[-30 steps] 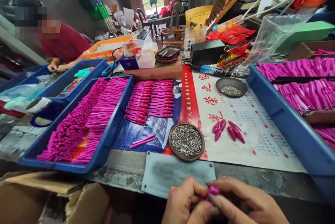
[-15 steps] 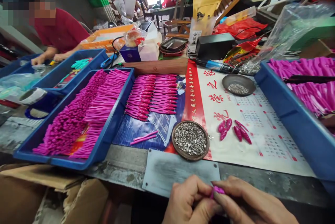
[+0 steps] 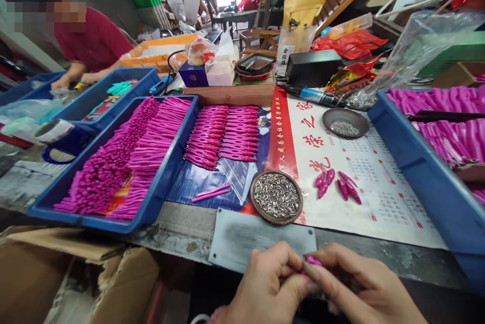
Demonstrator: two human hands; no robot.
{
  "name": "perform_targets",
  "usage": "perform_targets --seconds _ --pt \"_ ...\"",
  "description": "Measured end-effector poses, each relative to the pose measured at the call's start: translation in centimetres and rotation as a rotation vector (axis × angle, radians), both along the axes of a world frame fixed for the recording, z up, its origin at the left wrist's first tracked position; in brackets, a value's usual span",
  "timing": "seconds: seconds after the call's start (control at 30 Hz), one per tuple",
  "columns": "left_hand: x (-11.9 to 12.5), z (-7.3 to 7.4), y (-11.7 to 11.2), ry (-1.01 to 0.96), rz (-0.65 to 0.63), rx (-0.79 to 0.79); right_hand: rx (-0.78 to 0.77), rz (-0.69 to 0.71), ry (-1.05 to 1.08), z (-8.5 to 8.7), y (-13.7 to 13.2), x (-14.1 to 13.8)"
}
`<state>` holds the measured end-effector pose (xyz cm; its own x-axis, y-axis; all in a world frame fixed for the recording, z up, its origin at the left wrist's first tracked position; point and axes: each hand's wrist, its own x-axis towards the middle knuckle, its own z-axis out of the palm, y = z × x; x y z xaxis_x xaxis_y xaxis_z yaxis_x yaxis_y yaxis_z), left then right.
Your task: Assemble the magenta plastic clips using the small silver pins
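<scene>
My left hand (image 3: 271, 281) and my right hand (image 3: 361, 281) meet at the bottom of the view, both closed. Pinched between their fingertips is a small magenta plastic piece (image 3: 313, 261), mostly hidden by the fingers. Just beyond them lies a flat grey plate (image 3: 261, 243) at the bench edge. Behind it stands a round brown bowl (image 3: 278, 222) full of small metal pins (image 3: 276, 195). To its right, several glossy magenta pieces (image 3: 349, 187) lie on a printed calendar sheet (image 3: 390, 223).
A blue tray (image 3: 166, 175) of magenta sticks stands left, another blue tray (image 3: 424, 187) right. Between them are rows of magenta pieces (image 3: 238, 134), two loose sticks (image 3: 211, 192) and a dark dish (image 3: 364, 129) of small metal parts. A co-worker (image 3: 94, 43) sits at far left.
The view has shifted slightly, so the bench things appear a little higher. Both hands keep hold of the magenta piece, and less of it shows between the fingers.
</scene>
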<state>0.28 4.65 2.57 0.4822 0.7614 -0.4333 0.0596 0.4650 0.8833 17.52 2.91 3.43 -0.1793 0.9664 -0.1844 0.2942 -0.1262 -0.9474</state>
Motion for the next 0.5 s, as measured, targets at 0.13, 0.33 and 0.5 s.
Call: perform_targets --seconds 0.13,0.33,0.5 --pt "0.4 0.9 0.0 -0.088 0.066 -0.028 -0.227 -0.143 0.180 0.9 0.1 -0.8" --pt "0.4 0.1 -1.1 -0.165 0.147 0.003 -0.176 -0.100 0.138 1.3 -0.1 -1.1" --pt "0.3 -0.7 -1.9 -0.184 0.162 0.011 -0.112 -0.015 0.088 1.5 -0.1 -0.9"
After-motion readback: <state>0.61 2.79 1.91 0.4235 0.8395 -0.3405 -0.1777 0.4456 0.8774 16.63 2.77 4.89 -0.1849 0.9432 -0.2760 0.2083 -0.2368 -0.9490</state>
